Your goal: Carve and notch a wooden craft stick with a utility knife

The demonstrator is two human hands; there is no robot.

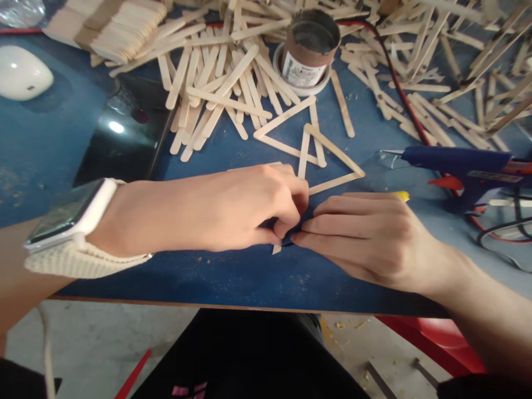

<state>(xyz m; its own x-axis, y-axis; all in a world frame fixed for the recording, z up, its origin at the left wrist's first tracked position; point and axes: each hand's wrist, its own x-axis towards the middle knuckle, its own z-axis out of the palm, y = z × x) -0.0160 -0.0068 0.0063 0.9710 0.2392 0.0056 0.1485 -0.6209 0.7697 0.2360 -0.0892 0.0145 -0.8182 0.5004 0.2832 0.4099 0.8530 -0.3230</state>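
My left hand (233,208), with a smartwatch on a white band at the wrist, is curled into a pinch over wooden craft sticks on the blue table (50,149). One stick end (276,249) pokes out below its fingers. My right hand (374,235) lies beside it, fingers pressed together and flat on the same sticks, fingertips touching the left fingers. Just beyond both hands lies a stick triangle (332,160), overlapping a second stick triangle (286,133).
A blue glue gun (457,163) lies at right with red and black cables. A cardboard tube can (310,50) stands at the back amid several loose sticks (220,94). A stacked stick bundle (112,25), a black phone (124,133) and a white object (20,72) sit left.
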